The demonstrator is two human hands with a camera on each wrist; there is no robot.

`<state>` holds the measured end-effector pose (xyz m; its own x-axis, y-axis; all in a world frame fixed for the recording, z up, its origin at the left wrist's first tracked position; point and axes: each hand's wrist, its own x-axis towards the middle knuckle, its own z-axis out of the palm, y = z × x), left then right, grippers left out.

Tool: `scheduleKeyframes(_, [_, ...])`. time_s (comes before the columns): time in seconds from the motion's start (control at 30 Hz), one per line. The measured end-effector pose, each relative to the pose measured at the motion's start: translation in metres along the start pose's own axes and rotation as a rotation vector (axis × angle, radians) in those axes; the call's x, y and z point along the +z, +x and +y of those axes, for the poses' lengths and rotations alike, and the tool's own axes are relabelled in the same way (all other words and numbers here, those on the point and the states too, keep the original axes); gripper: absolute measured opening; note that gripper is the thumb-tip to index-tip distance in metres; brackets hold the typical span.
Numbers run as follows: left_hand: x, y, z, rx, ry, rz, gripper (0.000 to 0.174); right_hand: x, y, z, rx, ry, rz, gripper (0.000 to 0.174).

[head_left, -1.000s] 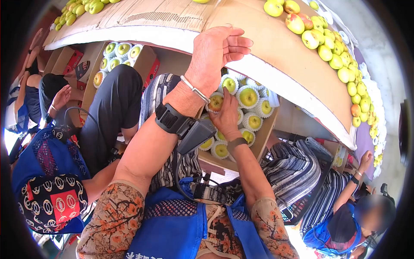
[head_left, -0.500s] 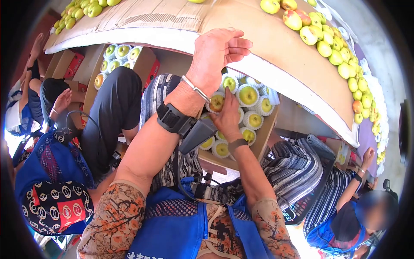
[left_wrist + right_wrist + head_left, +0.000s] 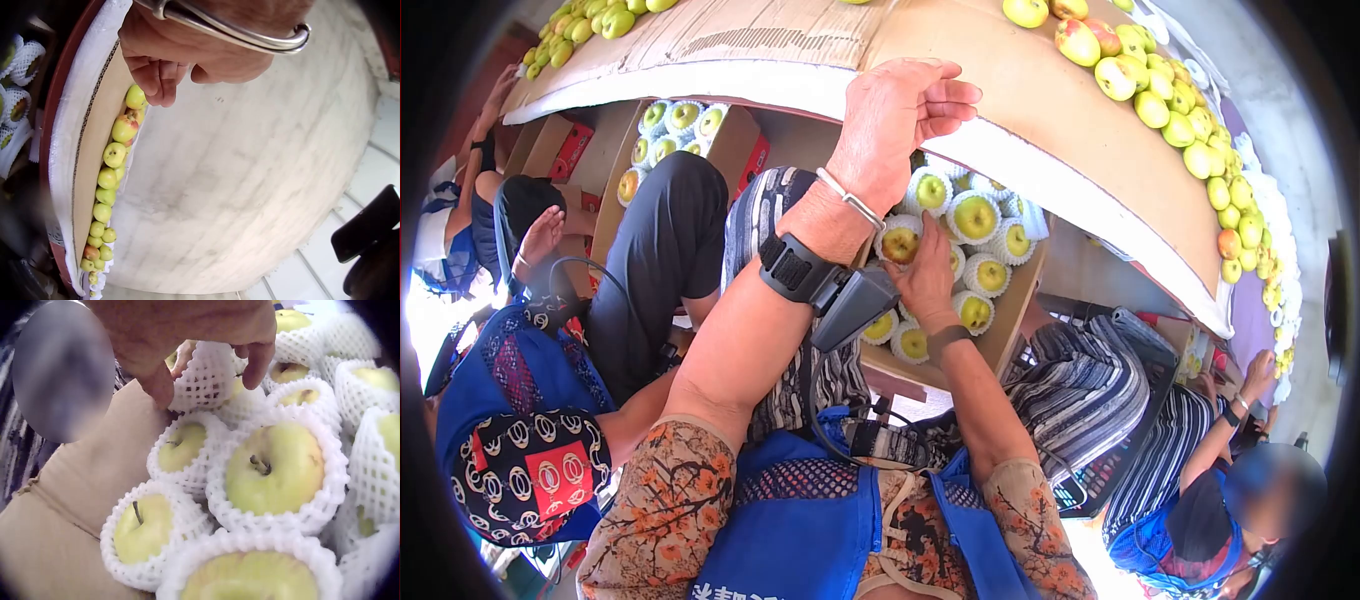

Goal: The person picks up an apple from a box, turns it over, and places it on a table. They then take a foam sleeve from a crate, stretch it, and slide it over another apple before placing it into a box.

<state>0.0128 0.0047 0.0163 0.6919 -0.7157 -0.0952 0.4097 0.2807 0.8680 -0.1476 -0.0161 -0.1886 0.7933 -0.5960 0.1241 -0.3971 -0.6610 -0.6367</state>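
My right hand (image 3: 925, 280) is in a cardboard box (image 3: 997, 365) of green apples in white foam nets. Thumb and fingers grip a netted apple (image 3: 203, 378) at the box's side. In the head view this apple (image 3: 899, 241) shows a reddish-brown blush around its stem end. Other netted apples (image 3: 275, 469) sit close beside and below the hand, stems up. My left hand (image 3: 890, 125) is raised over the edge of the cardboard-covered table (image 3: 1020, 110), fingers loosely bent and holding nothing. A metal bangle (image 3: 231, 31) circles that wrist.
Loose green apples (image 3: 1180, 130) line the table's far right edge. More apples (image 3: 600, 18) lie at the upper left. Another box of netted apples (image 3: 685, 118) stands to the left. A person (image 3: 530, 400) sits at my left, another (image 3: 1190, 510) at my right.
My right fingers have drawn slightly down toward me, and more of the gripped apple's white net shows. The left hand stays raised, with only a slight shift. The right-hand person's hand has lowered.
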Motion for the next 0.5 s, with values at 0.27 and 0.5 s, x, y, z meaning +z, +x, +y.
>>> scheduleKeyframes(0.27, [0.001,0.006,-0.001,-0.025,-0.021,-0.008,0.038,-0.003,0.016,0.002,0.148,0.034,-0.084,0.079])
scheduleKeyframes(0.5, [0.001,0.007,-0.003,-0.034,-0.022,-0.009,0.037,-0.008,0.026,-0.008,0.282,0.108,-0.042,0.088])
